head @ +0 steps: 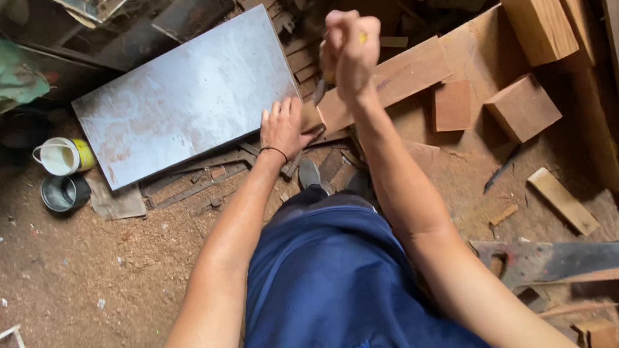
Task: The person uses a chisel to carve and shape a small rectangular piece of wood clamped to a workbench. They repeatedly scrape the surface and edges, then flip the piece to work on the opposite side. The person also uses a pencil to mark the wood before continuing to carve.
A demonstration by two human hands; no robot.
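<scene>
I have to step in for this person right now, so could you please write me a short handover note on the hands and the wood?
Left hand: flat, palm down, pressing on the near end of the long wooden board, fingers spread.
Right hand: raised above the board, fist closed on a tool whose dark blade points down; a bit of yellow shows in the grip.
Nearby: grey metal sheet to the left, loose wood blocks to the right, a handsaw on the floor at the right.
Done: board held steady; no clear cut visible.
Left: any shaping of the board's end.
</scene>
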